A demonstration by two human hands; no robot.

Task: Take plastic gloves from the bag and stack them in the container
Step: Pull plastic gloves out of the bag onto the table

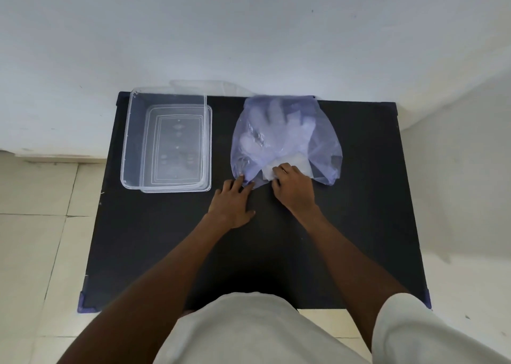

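A translucent bluish plastic bag (287, 131) lies flat on the right half of the black table (359, 198), its mouth toward me. Clear plastic gloves (276, 117) show through it as pale finger shapes. My left hand (232, 203) rests flat on the table and pins the bag's near left edge with its fingertips. My right hand (294, 188) is at the bag's mouth, fingers pinched on the whitish cuff of a glove (269, 171) that sticks out. The clear rectangular container (166, 142) stands on the table's left half, with nothing inside it.
A clear lid (204, 86) leans at the table's far edge against the white wall. Tiled floor surrounds the table on the left and right. My light-coloured clothing fills the bottom of the view.
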